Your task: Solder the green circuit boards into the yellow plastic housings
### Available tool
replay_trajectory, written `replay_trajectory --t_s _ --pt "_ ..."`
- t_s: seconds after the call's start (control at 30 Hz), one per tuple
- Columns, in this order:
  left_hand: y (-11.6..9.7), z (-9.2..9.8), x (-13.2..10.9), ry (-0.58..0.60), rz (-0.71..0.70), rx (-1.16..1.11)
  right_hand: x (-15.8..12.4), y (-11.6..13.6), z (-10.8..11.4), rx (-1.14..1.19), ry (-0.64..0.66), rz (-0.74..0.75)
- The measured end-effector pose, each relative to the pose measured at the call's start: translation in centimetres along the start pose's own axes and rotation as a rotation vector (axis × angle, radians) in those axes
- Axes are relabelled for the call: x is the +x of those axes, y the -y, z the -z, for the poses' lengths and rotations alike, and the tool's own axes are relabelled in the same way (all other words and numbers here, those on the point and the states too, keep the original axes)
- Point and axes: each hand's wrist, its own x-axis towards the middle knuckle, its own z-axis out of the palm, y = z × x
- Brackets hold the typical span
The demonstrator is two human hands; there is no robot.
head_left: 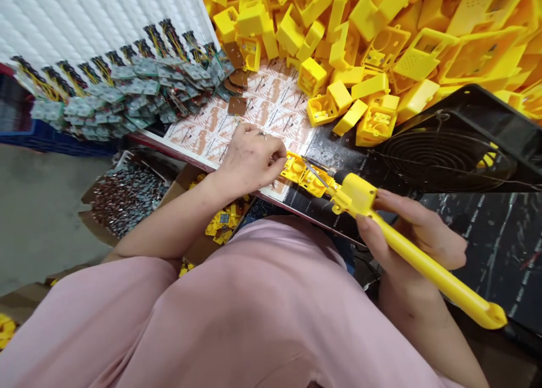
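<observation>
My left hand (pixel 249 159) rests on the table edge with fingers curled, pinching the left end of a small yellow plastic housing (pixel 305 176). My right hand (pixel 409 235) grips a long yellow soldering iron (pixel 423 258) by its handle. The iron's thin metal tip (pixel 315 172) lies over the housing, touching or just above it. A ring shows on my left hand. What is inside the housing under the tip is too small to make out.
A big heap of yellow plastic housings (pixel 381 32) fills the back right. Rows of small circuit boards with coloured wires (pixel 122 88) lie at the back left. A black fan (pixel 444 156) sits to the right. Boxes with parts (pixel 127 193) stand below the table.
</observation>
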Motion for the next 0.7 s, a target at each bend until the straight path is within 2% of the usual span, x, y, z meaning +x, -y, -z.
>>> replay_trajectory --t_s 0.07,0.3,0.53,0.7 --pt "0.0 0.1 0.2 0.018 -0.021 0.053 0.7 0.3 -0.5 0.014 -0.043 0.102" --pt "0.0 -0.1 0.3 0.005 -0.038 0.112 2.7 1.4 -0.4 -0.059 0.131 0.14" --pt "-0.2 -0.5 0.3 -0.034 -0.022 0.094 4.1 1.2 -0.8 -0.058 0.146 0.329" --pt "-0.2 -0.7 0.4 -0.041 -0.027 0.096 3.6 1.2 0.3 -0.064 0.146 0.272"
